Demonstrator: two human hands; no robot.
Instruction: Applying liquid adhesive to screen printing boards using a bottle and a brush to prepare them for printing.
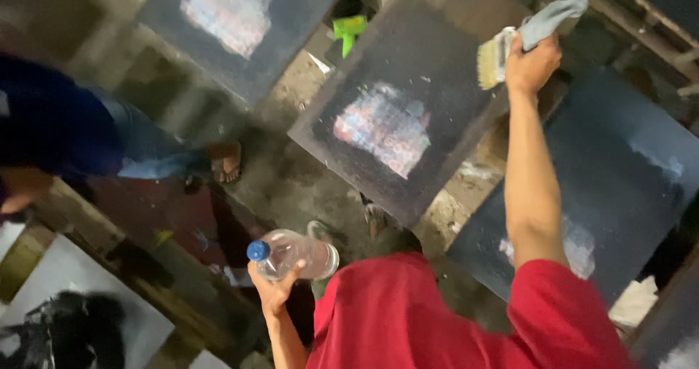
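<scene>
Dark square painted board [408, 114] with a pale colourful patch lies on the ground. Above its right edge, right hand [533, 63] grips a wide pale-bristled brush [495, 57]. Left hand [275, 287] clasps a clear blue-capped plastic bottle [295, 254].

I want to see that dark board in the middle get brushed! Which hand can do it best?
The right hand. It already holds the brush and a grey cloth at the dark board's edge. The left hand is back near the body, busy holding a plastic bottle.
</scene>
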